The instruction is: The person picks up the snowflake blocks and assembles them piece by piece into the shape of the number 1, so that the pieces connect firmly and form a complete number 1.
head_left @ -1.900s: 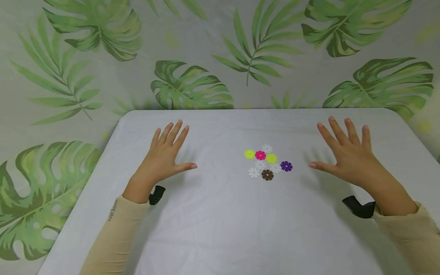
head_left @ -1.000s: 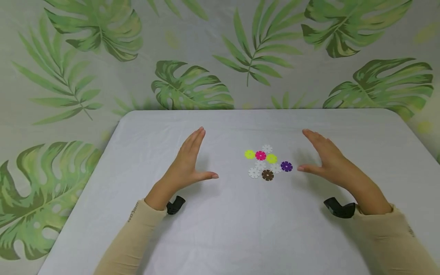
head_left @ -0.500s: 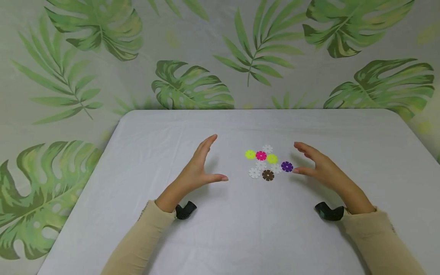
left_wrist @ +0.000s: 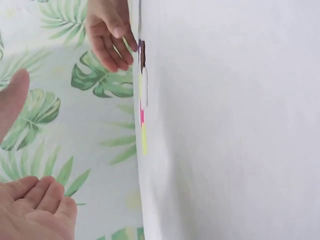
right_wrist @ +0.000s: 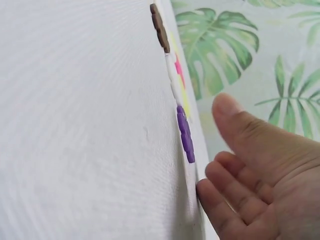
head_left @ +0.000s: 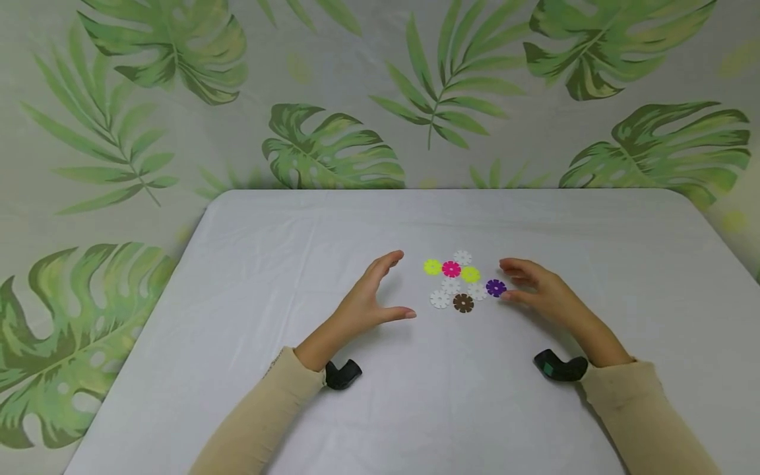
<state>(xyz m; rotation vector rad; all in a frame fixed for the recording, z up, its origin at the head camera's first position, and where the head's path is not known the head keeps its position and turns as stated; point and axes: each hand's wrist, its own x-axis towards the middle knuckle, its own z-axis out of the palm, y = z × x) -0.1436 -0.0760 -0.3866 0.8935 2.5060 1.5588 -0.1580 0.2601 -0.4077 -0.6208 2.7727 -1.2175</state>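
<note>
Several flat notched plastic discs lie in a loose cluster on the white table: a pink disc [head_left: 451, 269], a brown disc [head_left: 463, 303], a purple disc [head_left: 495, 288], a yellow disc [head_left: 433, 267] with another yellow one, and several white discs [head_left: 440, 299]. To the left of the cluster, my left hand [head_left: 362, 303] has thumb and fingers spread apart, nothing between them. My right hand [head_left: 546, 290] is at the cluster's right side, its thumb tip beside the purple disc. In the right wrist view its relaxed fingers [right_wrist: 235, 195] hold nothing.
The white table [head_left: 415, 409] has a far edge in front of a leaf-patterned backdrop [head_left: 332, 145]. Black wrist-worn devices sit under both wrists, the left device [head_left: 343, 375] and the right device [head_left: 560, 365], close over the tabletop.
Both hands have moved inward and nearer the discs from wide positions at the sides. Their fingers, widely fanned earlier, are now closer together and slightly bent. The discs have stayed in place.
</note>
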